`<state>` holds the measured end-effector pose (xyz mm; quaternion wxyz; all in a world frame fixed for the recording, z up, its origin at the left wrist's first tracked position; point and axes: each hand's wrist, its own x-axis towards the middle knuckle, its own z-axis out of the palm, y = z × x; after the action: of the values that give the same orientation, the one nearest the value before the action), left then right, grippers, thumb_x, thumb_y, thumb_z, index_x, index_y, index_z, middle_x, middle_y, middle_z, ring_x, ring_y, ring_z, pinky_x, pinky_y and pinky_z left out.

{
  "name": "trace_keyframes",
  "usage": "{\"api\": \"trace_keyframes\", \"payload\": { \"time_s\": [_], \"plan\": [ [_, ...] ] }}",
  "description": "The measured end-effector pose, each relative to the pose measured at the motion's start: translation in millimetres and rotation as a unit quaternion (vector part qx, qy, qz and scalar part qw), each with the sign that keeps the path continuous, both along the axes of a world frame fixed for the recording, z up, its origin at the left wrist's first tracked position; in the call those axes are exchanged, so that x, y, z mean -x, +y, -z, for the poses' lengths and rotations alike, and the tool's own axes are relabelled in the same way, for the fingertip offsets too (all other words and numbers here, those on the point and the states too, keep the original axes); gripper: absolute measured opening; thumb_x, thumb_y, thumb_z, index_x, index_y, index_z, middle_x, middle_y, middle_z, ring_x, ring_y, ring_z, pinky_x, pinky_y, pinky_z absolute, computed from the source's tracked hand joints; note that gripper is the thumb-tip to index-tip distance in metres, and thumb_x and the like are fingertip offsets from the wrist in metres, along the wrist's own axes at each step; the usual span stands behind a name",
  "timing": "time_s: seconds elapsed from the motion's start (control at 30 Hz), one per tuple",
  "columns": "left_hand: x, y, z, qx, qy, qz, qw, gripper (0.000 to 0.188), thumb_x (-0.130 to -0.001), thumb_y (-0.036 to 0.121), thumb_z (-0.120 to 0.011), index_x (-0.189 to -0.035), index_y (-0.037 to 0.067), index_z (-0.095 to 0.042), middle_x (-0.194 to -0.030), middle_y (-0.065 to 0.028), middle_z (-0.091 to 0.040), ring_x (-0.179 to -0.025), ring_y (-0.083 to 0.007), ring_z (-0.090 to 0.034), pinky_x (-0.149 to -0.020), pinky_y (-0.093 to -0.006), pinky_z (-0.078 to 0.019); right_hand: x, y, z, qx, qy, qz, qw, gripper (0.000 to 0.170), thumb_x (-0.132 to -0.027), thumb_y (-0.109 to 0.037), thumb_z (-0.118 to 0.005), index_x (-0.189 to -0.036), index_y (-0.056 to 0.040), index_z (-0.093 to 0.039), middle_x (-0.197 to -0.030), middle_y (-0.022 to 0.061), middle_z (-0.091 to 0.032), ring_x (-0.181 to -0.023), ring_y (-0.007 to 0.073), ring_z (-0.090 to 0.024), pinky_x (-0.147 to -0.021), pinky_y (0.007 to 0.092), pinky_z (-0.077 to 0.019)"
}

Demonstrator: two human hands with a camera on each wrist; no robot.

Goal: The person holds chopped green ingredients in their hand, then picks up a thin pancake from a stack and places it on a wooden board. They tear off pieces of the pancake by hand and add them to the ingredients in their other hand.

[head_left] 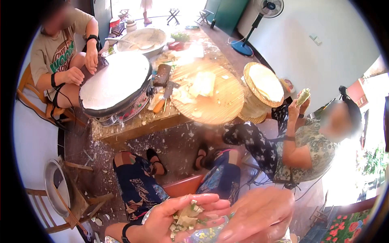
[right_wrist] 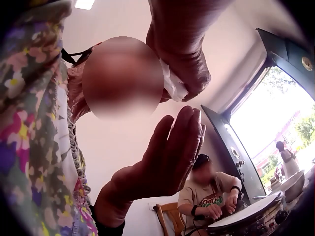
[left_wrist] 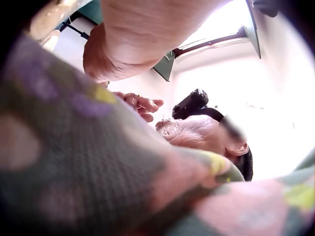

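My left hand (head_left: pixel 186 220) is held palm up with its fingers extended. On the palm lie torn scraps of thin flatbread (head_left: pixel 187 218) and chopped pale-green bits. In the right wrist view the same hand (right_wrist: pixel 165 155) appears from below, fingers upright. My right hand (head_left: pixel 259 214) is beside it, back towards the head camera and fingers curled. Seen from below in the right wrist view, a crumpled thin white piece (right_wrist: pixel 174 86) sticks out from under the curled fingers; I cannot tell what it is. Flowered cloth fills much of the left wrist view.
A low table carries a round griddle (head_left: pixel 115 81) with white batter, a round board (head_left: pixel 208 109) with flatbread scraps, and a batter bowl (head_left: pixel 156 44). One person works at the griddle; another, at right, holds a pale-green roll (head_left: pixel 303 97). A fan (head_left: pixel 253 32) stands behind.
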<state>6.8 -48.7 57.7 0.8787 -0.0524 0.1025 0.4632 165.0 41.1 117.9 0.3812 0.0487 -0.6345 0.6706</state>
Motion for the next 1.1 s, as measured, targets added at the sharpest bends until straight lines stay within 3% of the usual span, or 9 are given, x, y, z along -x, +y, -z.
{"api": "trace_keyframes", "payload": {
  "time_s": [0.07, 0.17, 0.37, 0.53, 0.8, 0.87, 0.97, 1.0, 1.1],
  "plan": [
    [-1, -1, 1, 0.017, -0.012, -0.005, 1.0, 0.043, -0.094, 0.029, -0.037, -0.121, -0.004, -0.047, -0.125, -0.0194, -0.049, -0.114, -0.0289, -0.048, -0.101, -0.04, -0.0353, 3, 0, 0, 0.033, 0.042, -0.044, 0.998, 0.021, -0.075, 0.002, -0.064, -0.091, 0.016, -0.061, -0.078, 0.0225, -0.065, -0.055, 0.0212, -0.061, -0.05, 0.0276, -0.0465],
    [0, 0, 0, 0.027, 0.039, -0.005, 0.999, 0.042, -0.094, 0.027, -0.038, -0.119, -0.004, -0.048, -0.123, -0.0184, -0.051, -0.115, -0.0275, -0.048, -0.102, -0.0392, -0.0349, -1, 1, -16, 0.061, -0.024, -0.09, 0.994, 0.022, -0.075, 0.001, -0.065, -0.09, 0.0171, -0.061, -0.079, 0.0237, -0.065, -0.054, 0.0216, -0.061, -0.05, 0.0288, -0.0462],
    [4, -2, 1, 0.01, -0.005, -0.016, 1.0, 0.042, -0.094, 0.028, -0.038, -0.118, -0.004, -0.049, -0.121, -0.0164, -0.053, -0.113, -0.0246, -0.05, -0.1, -0.0372, -0.0364, 15, -3, -22, 0.102, 0.048, -0.093, 0.989, 0.024, -0.078, -0.002, -0.064, -0.092, 0.0169, -0.061, -0.081, 0.0271, -0.064, -0.053, 0.0224, -0.06, -0.05, 0.0293, -0.0468],
    [7, -3, 0, -0.003, -0.019, -0.014, 1.0, 0.04, -0.093, 0.028, -0.04, -0.118, -0.002, -0.05, -0.118, -0.0145, -0.055, -0.11, -0.0239, -0.052, -0.098, -0.0374, -0.0384, 36, 7, -30, 0.003, 0.131, -0.127, 0.983, 0.021, -0.081, -0.004, -0.063, -0.09, 0.0141, -0.063, -0.081, 0.0293, -0.063, -0.062, 0.0269, -0.062, -0.055, 0.0321, -0.0498],
    [3, -6, 3, -0.09, -0.066, -0.008, 0.994, 0.038, -0.093, 0.027, -0.041, -0.117, -0.001, -0.052, -0.113, -0.0125, -0.059, -0.104, -0.0242, -0.056, -0.094, -0.0367, -0.0419, 38, -11, -56, -0.009, 0.171, -0.172, 0.97, 0.015, -0.079, -0.002, -0.064, -0.085, 0.0111, -0.066, -0.08, 0.0288, -0.062, -0.065, 0.0308, -0.063, -0.061, 0.0347, -0.0508],
    [0, -10, -3, -0.075, -0.07, 0.003, 0.995, 0.038, -0.093, 0.026, -0.04, -0.116, -0.001, -0.052, -0.111, -0.0129, -0.06, -0.102, -0.0246, -0.058, -0.092, -0.0369, -0.0433, 34, -14, -64, -0.027, 0.152, -0.135, 0.979, 0.02, -0.089, -0.01, -0.05, -0.08, 0.0035, -0.062, -0.076, 0.0212, -0.06, -0.05, 0.0247, -0.054, -0.045, 0.0341, -0.0411],
    [-6, -9, 2, -0.06, -0.076, -0.002, 0.995, 0.038, -0.093, 0.026, -0.04, -0.116, -0.001, -0.052, -0.11, -0.0133, -0.061, -0.099, -0.0241, -0.059, -0.091, -0.0369, -0.0443, 27, -14, -75, -0.07, 0.126, -0.178, 0.973, 0.015, -0.084, -0.007, -0.058, -0.082, 0.0062, -0.064, -0.08, 0.0246, -0.06, -0.056, 0.0275, -0.056, -0.051, 0.0354, -0.0437],
    [-6, -8, 2, -0.115, -0.138, -0.01, 0.984, 0.037, -0.092, 0.024, -0.041, -0.116, -0.001, -0.052, -0.109, -0.0139, -0.061, -0.098, -0.0234, -0.06, -0.091, -0.0359, -0.0445, 23, -15, -82, -0.091, 0.098, -0.18, 0.975, 0.013, -0.081, -0.006, -0.062, -0.083, 0.0066, -0.066, -0.08, 0.0252, -0.061, -0.062, 0.0285, -0.059, -0.056, 0.0344, -0.0471],
    [-7, -7, 4, -0.106, -0.062, 0.003, 0.992, 0.036, -0.092, 0.023, -0.042, -0.116, -0.002, -0.052, -0.111, -0.0145, -0.06, -0.097, -0.0238, -0.06, -0.09, -0.036, -0.0452, 28, -15, -84, -0.144, 0.136, -0.18, 0.964, 0.013, -0.078, -0.006, -0.066, -0.084, 0.0055, -0.068, -0.079, 0.0243, -0.061, -0.068, 0.0288, -0.061, -0.061, 0.0327, -0.0505]
  ]
}}
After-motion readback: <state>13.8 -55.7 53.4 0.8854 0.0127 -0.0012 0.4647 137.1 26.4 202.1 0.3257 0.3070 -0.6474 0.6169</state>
